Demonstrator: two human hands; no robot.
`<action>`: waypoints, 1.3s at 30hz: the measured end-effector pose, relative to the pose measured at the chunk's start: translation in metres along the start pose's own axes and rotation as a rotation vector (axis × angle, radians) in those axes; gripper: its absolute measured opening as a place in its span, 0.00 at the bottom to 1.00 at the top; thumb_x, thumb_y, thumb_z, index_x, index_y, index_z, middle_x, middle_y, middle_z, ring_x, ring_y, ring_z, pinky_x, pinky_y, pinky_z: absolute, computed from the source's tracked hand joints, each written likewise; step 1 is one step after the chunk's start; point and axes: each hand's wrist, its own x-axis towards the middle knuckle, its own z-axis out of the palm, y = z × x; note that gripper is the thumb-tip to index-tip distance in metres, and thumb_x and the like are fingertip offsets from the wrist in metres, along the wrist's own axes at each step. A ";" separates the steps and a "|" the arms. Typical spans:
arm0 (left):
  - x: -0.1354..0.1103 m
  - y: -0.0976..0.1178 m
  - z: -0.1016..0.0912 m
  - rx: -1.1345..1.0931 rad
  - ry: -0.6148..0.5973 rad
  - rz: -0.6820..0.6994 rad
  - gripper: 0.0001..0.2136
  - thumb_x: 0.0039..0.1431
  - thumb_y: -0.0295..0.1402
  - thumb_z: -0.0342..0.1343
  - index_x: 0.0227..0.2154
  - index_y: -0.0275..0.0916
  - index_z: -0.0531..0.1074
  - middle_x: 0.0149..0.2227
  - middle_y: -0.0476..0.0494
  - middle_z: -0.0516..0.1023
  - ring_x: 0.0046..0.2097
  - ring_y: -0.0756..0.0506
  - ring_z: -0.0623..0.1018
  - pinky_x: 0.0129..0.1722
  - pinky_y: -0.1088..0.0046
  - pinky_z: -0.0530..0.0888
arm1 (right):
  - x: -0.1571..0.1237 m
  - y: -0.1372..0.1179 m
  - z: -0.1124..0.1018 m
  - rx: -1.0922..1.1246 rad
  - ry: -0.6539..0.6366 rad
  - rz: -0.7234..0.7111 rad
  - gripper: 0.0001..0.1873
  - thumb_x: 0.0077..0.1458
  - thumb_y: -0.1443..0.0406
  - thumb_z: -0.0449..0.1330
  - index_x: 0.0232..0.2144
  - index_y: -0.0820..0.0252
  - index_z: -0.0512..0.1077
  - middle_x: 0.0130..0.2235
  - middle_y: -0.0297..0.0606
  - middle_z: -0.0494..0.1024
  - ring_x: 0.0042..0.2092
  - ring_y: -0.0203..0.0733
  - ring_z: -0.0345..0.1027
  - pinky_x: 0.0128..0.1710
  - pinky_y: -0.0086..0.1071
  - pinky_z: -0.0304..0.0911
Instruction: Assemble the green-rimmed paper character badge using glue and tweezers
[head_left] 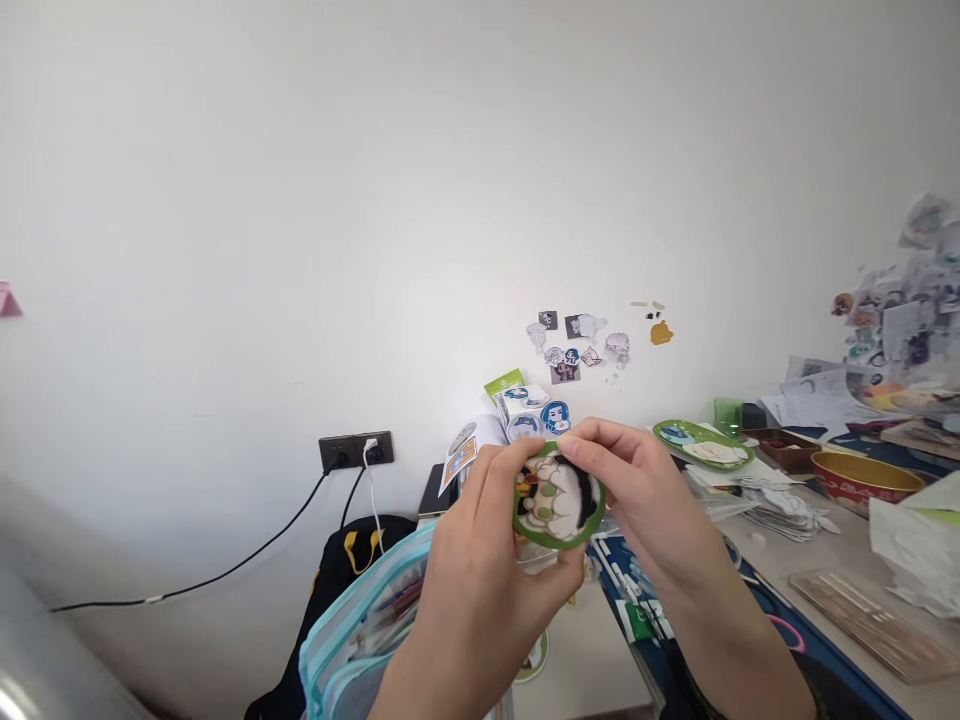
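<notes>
A round, green-rimmed badge printed with a white-haired cartoon figure is held up in front of me, its picture side towards the camera. My left hand grips it from the left, with fingers along the top left edge and the thumb underneath. At the upper right rim, my right hand pinches with thumb and forefinger; the other fingers curl behind. Whether a film or backing sits in that pinch is too small to tell. Below my left hand, part of another round green-edged piece lies on the tabletop.
A light-blue zip pouch of pens stands at left, beside a black bag. On the right are a green oval sheet, paper cutouts, a red-gold bowl and a clear brownish case. Stickers dot the wall behind.
</notes>
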 end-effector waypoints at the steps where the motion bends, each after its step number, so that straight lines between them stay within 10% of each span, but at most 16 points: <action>1: 0.000 0.000 0.000 -0.005 0.009 0.002 0.29 0.47 0.22 0.59 0.53 0.47 0.61 0.42 0.45 0.73 0.41 0.42 0.77 0.35 0.67 0.77 | 0.000 0.000 0.000 0.001 0.000 0.001 0.12 0.45 0.60 0.69 0.22 0.62 0.73 0.24 0.30 0.72 0.27 0.32 0.63 0.28 0.25 0.61; 31: 0.001 0.006 -0.005 -0.004 0.030 0.013 0.28 0.49 0.22 0.61 0.52 0.47 0.61 0.41 0.47 0.74 0.39 0.46 0.77 0.36 0.70 0.77 | -0.004 -0.001 0.001 -0.118 0.022 -0.103 0.11 0.51 0.59 0.67 0.24 0.59 0.75 0.25 0.29 0.74 0.28 0.31 0.64 0.27 0.22 0.61; 39: -0.003 0.010 -0.016 -0.344 0.051 -0.261 0.30 0.47 0.33 0.67 0.55 0.52 0.65 0.47 0.48 0.76 0.48 0.43 0.76 0.45 0.71 0.75 | -0.009 -0.002 0.003 -0.204 -0.003 -0.254 0.11 0.57 0.61 0.63 0.24 0.57 0.73 0.25 0.28 0.71 0.29 0.32 0.62 0.31 0.25 0.59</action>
